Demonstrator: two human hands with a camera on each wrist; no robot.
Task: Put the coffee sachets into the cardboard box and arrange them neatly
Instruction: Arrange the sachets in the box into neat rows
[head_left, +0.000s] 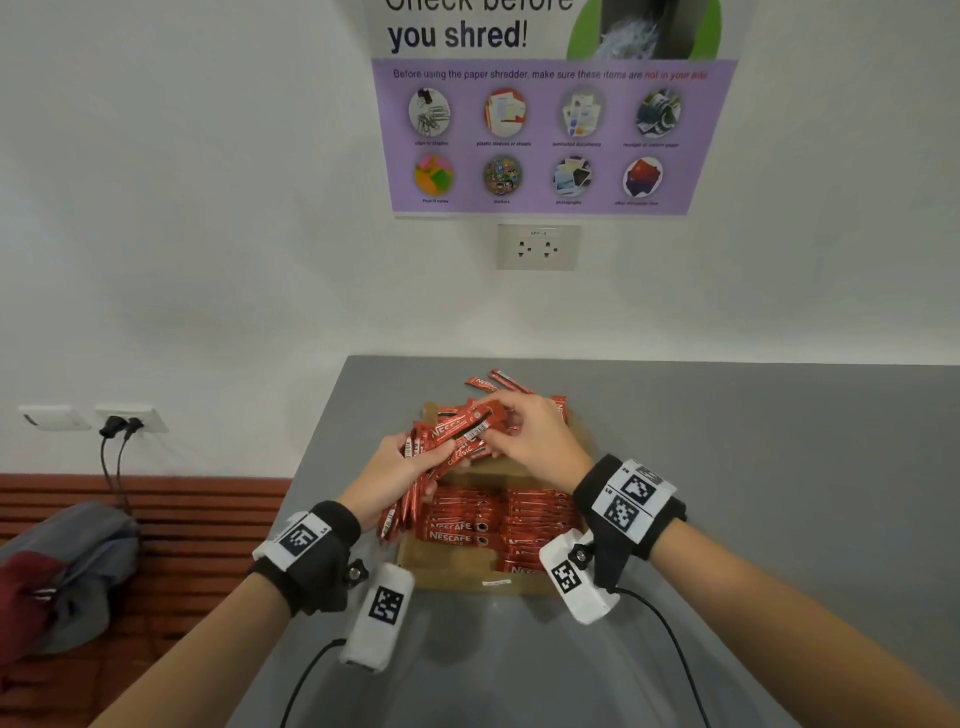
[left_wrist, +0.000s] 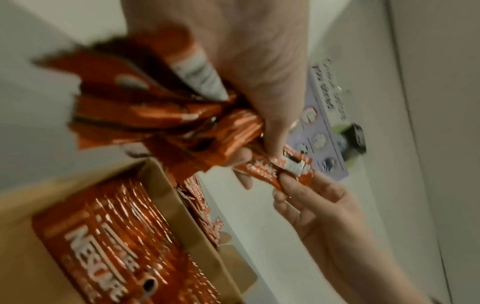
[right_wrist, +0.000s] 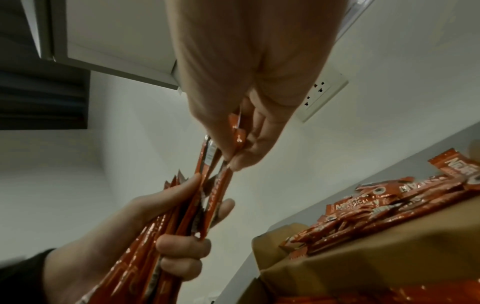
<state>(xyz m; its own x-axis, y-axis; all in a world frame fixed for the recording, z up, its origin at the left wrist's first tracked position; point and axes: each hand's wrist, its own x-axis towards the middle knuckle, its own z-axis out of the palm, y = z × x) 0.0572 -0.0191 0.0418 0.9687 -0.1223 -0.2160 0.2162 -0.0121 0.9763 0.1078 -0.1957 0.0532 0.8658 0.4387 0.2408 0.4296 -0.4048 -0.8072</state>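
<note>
A fan of coffee sachets (head_left: 415, 483) is clutched in the left hand (head_left: 387, 480) above the cardboard box (head_left: 452, 564); the right hand (head_left: 530, 431) pinches one more sachet (head_left: 462, 428) onto it. Best square the ends before laying them beside the packed rows

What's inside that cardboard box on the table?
The cardboard box holds red coffee sachets lying flat in neat side-by-side rows. The hands and the bundle in the left hand cover its far end, and whatever lies under the top layer is hidden.
</note>
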